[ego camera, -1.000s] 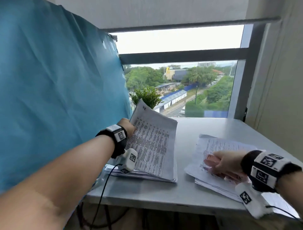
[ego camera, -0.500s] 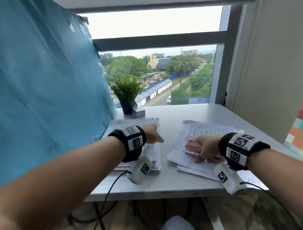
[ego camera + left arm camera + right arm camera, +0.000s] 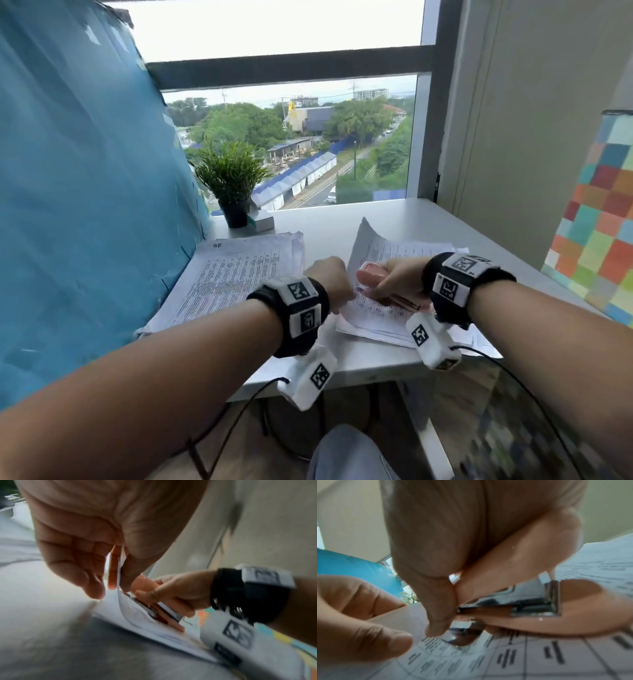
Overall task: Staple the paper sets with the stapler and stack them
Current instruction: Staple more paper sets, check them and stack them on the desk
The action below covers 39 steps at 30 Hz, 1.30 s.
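Right of the finished stack [image 3: 236, 274], the left hand [image 3: 329, 277] has left that pile and now pinches up a corner of the loose paper set [image 3: 387, 253]; the right hand [image 3: 397, 277] grips the pink stapler [image 3: 370, 274] upon it. Stapling seems imminent.

The left hand [image 3: 96, 534] filled the upper part of the view, its thumb and forefinger pinching the raised edge of a white printed paper sheet [image 3: 132, 609] that curled up from a pile of white printed papers [image 3: 171, 638] on the grey table [image 3: 51, 635]. Just beside it, the right hand [image 3: 181, 592] gripped a pink plastic stapler with a metal magazine [image 3: 154, 609], resting on that pile.
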Each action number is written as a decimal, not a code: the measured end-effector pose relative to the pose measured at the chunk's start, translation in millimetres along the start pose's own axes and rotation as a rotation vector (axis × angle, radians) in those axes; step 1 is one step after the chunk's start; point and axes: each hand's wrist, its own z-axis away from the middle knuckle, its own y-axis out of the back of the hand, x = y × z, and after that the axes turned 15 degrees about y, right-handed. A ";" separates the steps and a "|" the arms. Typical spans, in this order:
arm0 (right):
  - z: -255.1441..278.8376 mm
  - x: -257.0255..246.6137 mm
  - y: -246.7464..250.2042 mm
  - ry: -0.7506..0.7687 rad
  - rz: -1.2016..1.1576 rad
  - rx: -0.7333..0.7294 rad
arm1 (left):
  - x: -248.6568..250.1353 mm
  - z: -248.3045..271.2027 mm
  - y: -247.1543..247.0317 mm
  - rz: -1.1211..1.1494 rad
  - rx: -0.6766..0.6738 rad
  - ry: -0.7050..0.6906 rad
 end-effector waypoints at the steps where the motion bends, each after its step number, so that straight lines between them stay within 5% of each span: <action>1: 2.6 -1.7 1.1 0.002 -0.032 -0.006 | 0.9 2.0 -1.5 -0.022 0.031 -0.030; 6: 17.5 -1.3 18.2 -0.025 -0.115 0.160 | 5.9 9.9 3.9 0.081 0.089 -0.077; 12: 44.5 12.6 40.6 -0.137 0.356 0.471 | -4.0 5.6 68.1 0.327 0.294 -0.123; 15: 48.2 27.1 39.2 -0.215 0.600 0.411 | -14.9 -4.6 98.8 0.379 0.402 -0.142; 22: 42.3 6.1 29.2 -0.250 0.753 0.246 | -29.7 -15.8 130.6 0.452 0.496 -0.120; 25: 46.9 -9.3 30.7 -0.157 0.520 0.230 | -32.5 -18.7 134.4 0.526 0.477 -0.111; 30: 54.4 -22.7 36.0 -0.069 -0.548 0.315 | -32.9 -17.4 134.9 0.622 0.382 -0.094; 35: 58.6 -41.2 16.7 0.043 -0.680 0.302 | -34.8 -15.5 125.0 0.780 0.287 -0.051; 39: 51.3 -44.6 1.5 0.182 -0.875 0.559 | -38.9 -19.1 117.2 1.008 0.277 0.051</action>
